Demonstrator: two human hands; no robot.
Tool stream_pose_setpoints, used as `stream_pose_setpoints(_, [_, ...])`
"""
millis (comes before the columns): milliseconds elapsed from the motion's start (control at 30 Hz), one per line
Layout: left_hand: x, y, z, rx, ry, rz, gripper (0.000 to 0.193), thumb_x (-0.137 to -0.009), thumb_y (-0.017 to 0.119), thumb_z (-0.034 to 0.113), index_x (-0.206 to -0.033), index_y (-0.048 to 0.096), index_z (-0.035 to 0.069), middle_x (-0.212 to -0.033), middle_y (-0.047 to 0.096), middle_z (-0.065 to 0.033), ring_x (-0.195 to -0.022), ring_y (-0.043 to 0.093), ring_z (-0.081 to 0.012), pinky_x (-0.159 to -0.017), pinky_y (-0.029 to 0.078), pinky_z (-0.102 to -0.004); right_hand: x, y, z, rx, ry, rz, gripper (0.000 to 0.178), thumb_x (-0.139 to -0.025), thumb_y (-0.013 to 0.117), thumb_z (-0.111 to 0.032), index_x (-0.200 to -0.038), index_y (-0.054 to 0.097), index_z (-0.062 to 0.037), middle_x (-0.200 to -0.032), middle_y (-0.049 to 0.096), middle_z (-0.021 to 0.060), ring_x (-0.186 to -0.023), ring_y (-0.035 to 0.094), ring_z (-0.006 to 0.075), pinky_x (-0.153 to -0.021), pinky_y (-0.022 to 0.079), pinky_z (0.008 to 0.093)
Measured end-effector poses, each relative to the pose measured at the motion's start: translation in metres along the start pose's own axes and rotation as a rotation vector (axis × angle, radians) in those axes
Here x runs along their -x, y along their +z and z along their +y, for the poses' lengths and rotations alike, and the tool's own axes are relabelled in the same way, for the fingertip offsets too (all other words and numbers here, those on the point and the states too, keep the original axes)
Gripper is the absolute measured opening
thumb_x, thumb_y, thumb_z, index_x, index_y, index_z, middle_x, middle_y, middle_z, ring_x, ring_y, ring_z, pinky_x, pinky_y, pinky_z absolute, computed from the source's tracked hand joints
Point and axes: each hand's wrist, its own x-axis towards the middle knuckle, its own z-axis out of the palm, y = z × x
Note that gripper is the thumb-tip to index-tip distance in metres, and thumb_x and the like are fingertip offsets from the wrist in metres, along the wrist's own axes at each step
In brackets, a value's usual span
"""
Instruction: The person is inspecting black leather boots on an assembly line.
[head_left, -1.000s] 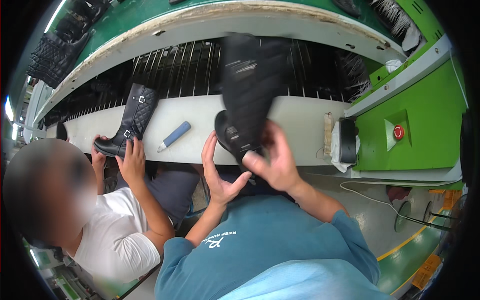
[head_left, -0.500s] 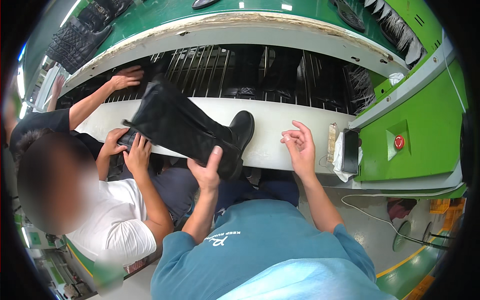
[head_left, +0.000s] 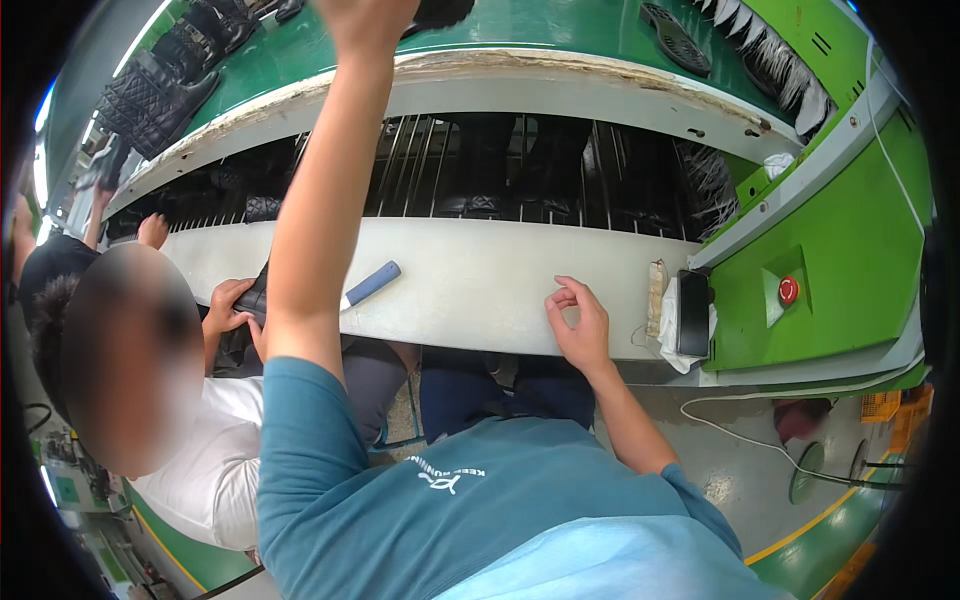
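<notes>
My left arm stretches far forward across the white ledge (head_left: 470,285). My left hand (head_left: 370,22) is over the green belt at the top edge, its fingers cut off by the frame. Beside it shows part of a black shoe-like piece (head_left: 440,12); whether I grip it cannot be made out. Above the ledge, my right hand (head_left: 580,325) is loosely curled, with a gap between thumb and fingers and nothing in it. A blue-handled tool (head_left: 374,284) lies on the ledge near my left forearm, its other end partly hidden.
A seated person in white at left handles a black boot (head_left: 256,296). Black boots (head_left: 480,170) stand in the rack below the belt. Quilted boots (head_left: 150,105) and a black sole (head_left: 676,40) lie on the belt. At right are a phone (head_left: 693,312) and green machine (head_left: 830,260).
My left hand has gone from the ledge up to the belt, and the tall black boot has left the ledge area. The blue-handled tool now shows. My right hand has dropped slightly and curled more.
</notes>
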Motion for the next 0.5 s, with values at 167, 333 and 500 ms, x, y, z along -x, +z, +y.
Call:
stream_pose_setpoints(167, [0.008,-0.018,-0.170,-0.802,0.041,-0.364,0.057,-0.097,0.083,0.037,-0.129,0.063,-0.006,-0.111,0.077,-0.0320,-0.103,0.077,-0.0461,-0.090,0.061,-0.0493,-0.003,0.002,-0.001,0.014,-0.030,-0.002,0.037,-0.098,0.077,-0.004,-0.134,0.069,-0.0015,-0.101,0.076,0.0105,-0.088,0.075,0.0200,-0.085,0.061,0.0347])
stream_pose_setpoints(333, [0.042,-0.003,-0.163,-0.855,-0.119,-0.468,0.061,-0.107,0.071,0.038,-0.142,0.054,-0.009,-0.090,0.073,-0.0392,-0.086,0.072,-0.0584,-0.078,0.058,-0.0637,-0.017,-0.006,0.010,0.006,0.030,-0.015,0.035,-0.097,0.080,-0.010,-0.131,0.070,-0.0041,-0.102,0.077,0.0106,-0.093,0.078,0.0227,-0.088,0.061,0.0367])
stream_pose_setpoints(500, [0.041,-0.015,-0.151,-1.005,-0.079,-0.503,0.063,-0.103,0.072,0.037,-0.140,0.053,-0.010,-0.098,0.074,-0.0380,-0.093,0.074,-0.0546,-0.084,0.060,-0.0605,-0.127,-0.006,0.008,0.338,-0.137,-0.118,0.058,-0.092,0.087,-0.021,-0.144,0.064,-0.0090,-0.127,0.072,0.0129,-0.120,0.072,0.0313,-0.103,0.058,0.0430])
